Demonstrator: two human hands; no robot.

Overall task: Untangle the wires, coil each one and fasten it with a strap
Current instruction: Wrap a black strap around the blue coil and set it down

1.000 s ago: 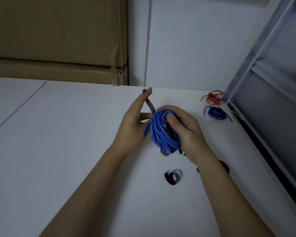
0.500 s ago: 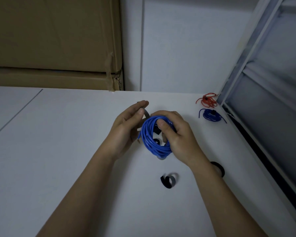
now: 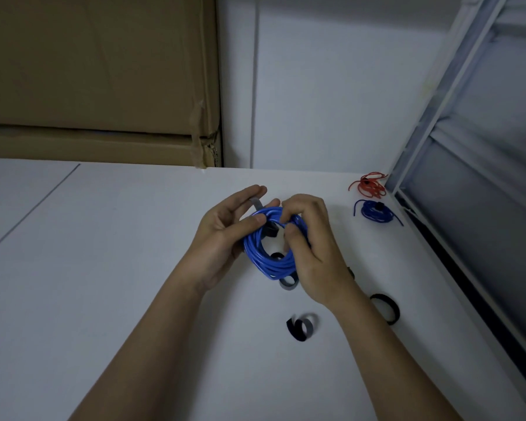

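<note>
Strap (image 3: 269, 231) now wrapped over blue coil (image 3: 264, 256); left hand (image 3: 225, 235), right hand (image 3: 308, 238) both gripping coil mid-table.

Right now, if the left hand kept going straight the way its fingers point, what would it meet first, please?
The left hand points up-right toward the table's back edge; the white table looks free beyond its fingertips, then the wall. Depth is uncertain.

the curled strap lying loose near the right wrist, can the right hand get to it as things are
Probably not yet: the curled strap lies clear on the table, but the right hand grips the blue coil with the left hand.
</note>
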